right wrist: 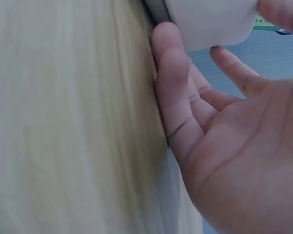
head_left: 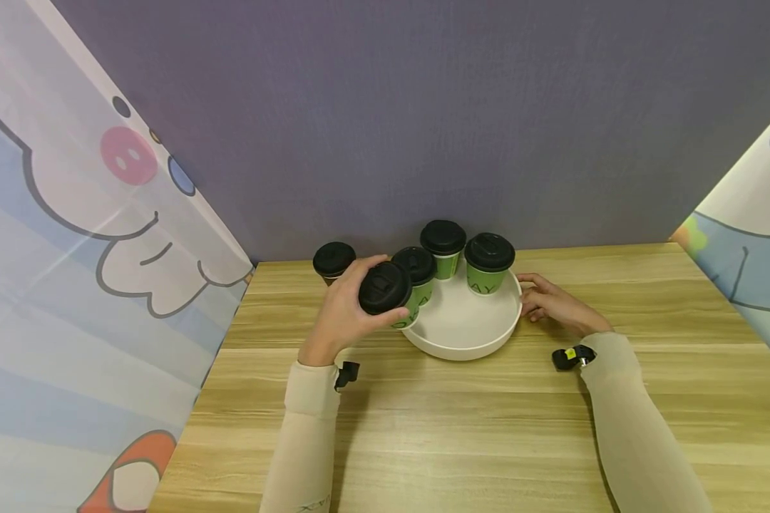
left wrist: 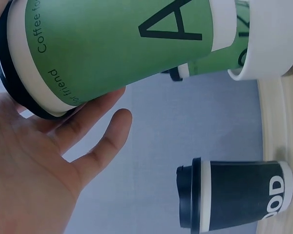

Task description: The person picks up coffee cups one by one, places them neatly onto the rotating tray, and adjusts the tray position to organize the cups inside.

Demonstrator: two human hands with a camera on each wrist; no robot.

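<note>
My left hand [head_left: 348,313] grips a green paper coffee cup with a black lid [head_left: 385,288] at the left rim of the round white tray [head_left: 465,324]. In the left wrist view this cup [left wrist: 107,44] is tilted, with fingers behind it. Three similar green cups stand in the tray: one on the left [head_left: 416,265], one at the back [head_left: 443,239] and one on the right [head_left: 490,260]. At the tray's right side, my right hand [head_left: 555,305] holds its wall, thumb near the rim and fingers low against the side; their contact is partly hidden.
A black cup with a black lid [left wrist: 234,195] stands on the wooden table [head_left: 449,427], left of the tray and behind my left hand. A grey panel [head_left: 423,128] rises close behind the cups. Cartoon-printed sheets [head_left: 103,299] flank the table.
</note>
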